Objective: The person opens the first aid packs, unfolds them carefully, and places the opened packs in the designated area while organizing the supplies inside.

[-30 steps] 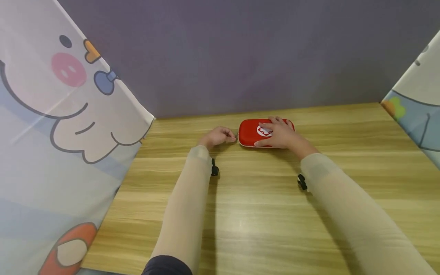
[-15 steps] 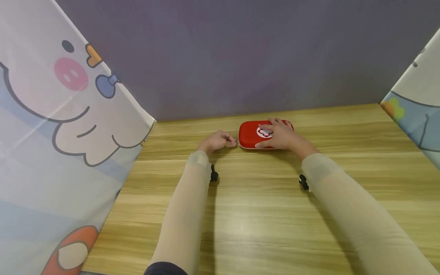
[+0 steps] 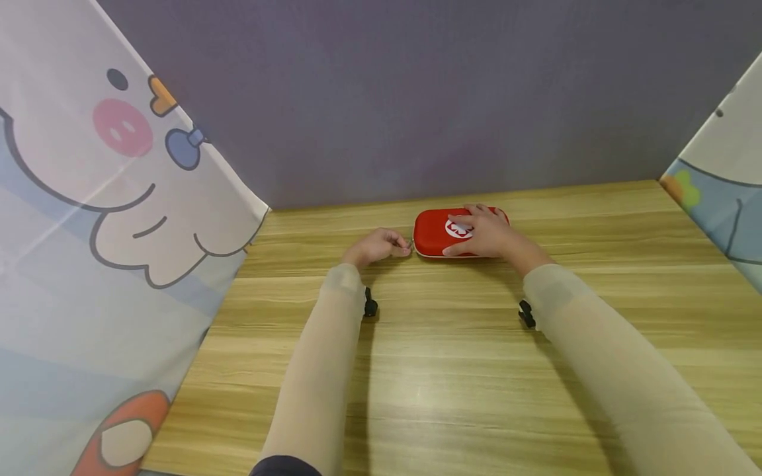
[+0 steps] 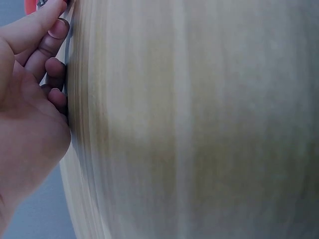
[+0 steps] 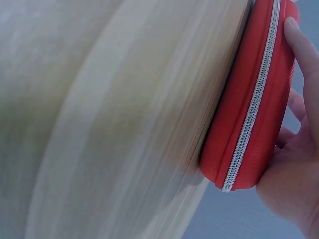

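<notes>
Tbl (image 3: 440, 350) glare, soft shadows; wrist pics dim, blurry

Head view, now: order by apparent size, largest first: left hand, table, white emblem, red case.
1. Table
2. Red case, partly covered by the right hand
3. Left hand
4. White emblem, also partly covered

Left sleeve (image 3: 309, 377) and right sleeve (image 3: 634, 373) — long, plain pale cream, a bit wrinkled. Dark navy fabric (image 3: 286, 466) at left sleeve's near end. Small black attachments — left one (image 3: 370, 305), right one (image 3: 526, 314) — beside the sleeve ends.
</notes>
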{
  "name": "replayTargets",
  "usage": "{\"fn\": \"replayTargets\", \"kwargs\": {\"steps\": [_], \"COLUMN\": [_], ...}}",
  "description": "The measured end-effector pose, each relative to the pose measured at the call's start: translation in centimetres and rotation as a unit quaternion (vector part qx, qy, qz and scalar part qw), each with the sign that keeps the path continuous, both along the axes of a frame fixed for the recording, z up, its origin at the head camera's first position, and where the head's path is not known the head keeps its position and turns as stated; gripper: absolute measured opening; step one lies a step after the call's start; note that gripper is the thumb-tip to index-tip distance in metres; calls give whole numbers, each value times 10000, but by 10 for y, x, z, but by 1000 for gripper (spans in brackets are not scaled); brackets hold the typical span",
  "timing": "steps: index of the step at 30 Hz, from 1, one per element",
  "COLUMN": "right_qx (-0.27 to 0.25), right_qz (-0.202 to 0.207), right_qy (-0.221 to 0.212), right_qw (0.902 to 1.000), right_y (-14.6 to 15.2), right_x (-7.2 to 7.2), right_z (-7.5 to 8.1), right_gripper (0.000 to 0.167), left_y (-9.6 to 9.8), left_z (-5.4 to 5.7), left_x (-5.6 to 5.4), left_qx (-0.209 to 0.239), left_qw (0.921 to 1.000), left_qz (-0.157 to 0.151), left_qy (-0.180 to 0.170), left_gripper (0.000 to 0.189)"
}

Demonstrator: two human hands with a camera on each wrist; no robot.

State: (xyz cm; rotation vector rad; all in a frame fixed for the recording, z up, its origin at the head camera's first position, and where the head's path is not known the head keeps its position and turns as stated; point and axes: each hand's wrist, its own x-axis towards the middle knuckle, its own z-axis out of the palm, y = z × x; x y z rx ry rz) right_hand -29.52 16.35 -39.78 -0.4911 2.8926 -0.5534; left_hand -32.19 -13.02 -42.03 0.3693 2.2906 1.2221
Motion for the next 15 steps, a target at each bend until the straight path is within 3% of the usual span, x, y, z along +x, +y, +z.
{"fn": "replayTargets", "kwargs": {"steps": [10, 15], "right_qx": [-4, -16], "right_qz": [-36, -49], "right_qy": [-36, -36], "right_qw": [10000, 10000], "right_y": [-1, -2], "right_x": [-1, -2], "right_z": [0, -1], "right_gripper": [99, 99], "left_y": [-4, -5], "left_z": [-2, -5], "left_x": [5, 9], "left_qx": [-90, -130], "left_qw": [9997, 9981], "left_qz": [-235, -478], "left_qy": [56, 361], "left_gripper": [10, 7]}}
